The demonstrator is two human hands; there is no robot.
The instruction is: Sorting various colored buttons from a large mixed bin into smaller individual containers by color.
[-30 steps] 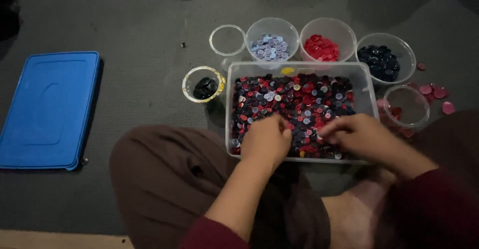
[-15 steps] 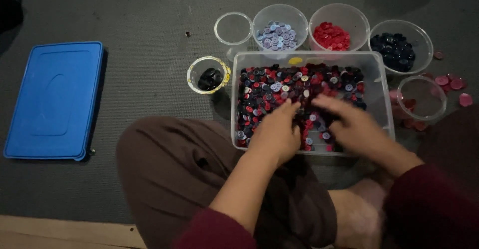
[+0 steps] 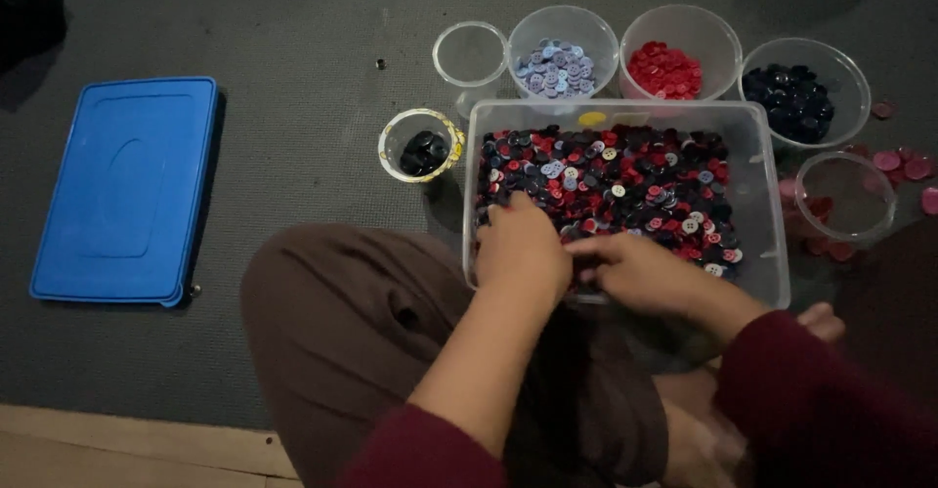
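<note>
I sit on the dark grey floor mat (image 3: 293, 107) with the clear rectangular plastic tub (image 3: 767, 254) of mixed red, black, lilac and white buttons (image 3: 625, 180) in front of my knees. Both hands are down in its near edge: my left hand (image 3: 523, 249) curled knuckles-up over the buttons at about 7 o'clock in the tub, my right hand (image 3: 640, 268) beside it at 6 o'clock, fingers bent in. Whether either has pinched a button I cannot tell.

I judge this the picking stage of sorting by colour. Round clear cups sit at 12 o'clock: one empty (image 3: 470, 53), lilac (image 3: 559, 66), red (image 3: 667, 68), black (image 3: 793, 99). The next move calls for isolating one button and matching its cup.
</note>
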